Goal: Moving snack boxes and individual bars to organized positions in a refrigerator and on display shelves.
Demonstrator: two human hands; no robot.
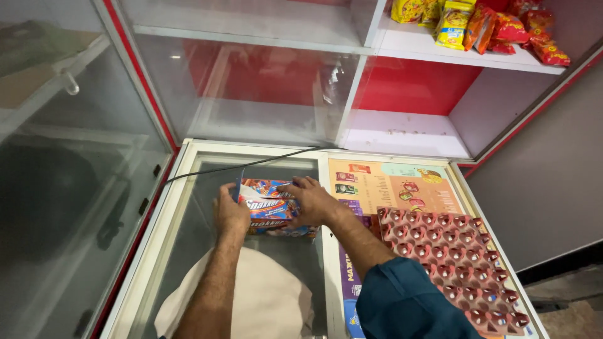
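Observation:
Both of my hands grip a colourful printed carton (271,210), orange, blue and white, resting on the glass lid of a chest freezer (188,213). My left hand (230,211) holds the carton's left end. My right hand (312,201) lies over its top right side, fingers spread across it. The carton's right end is hidden under my right hand.
A reddish egg tray (455,263) lies on the freezer's right lid over a poster of pictured treats (392,185). A white cloth (264,301) sits near me. A black cable (251,162) crosses the lid. Red-and-white shelves behind hold snack packets (483,25). A glass cabinet (69,188) stands left.

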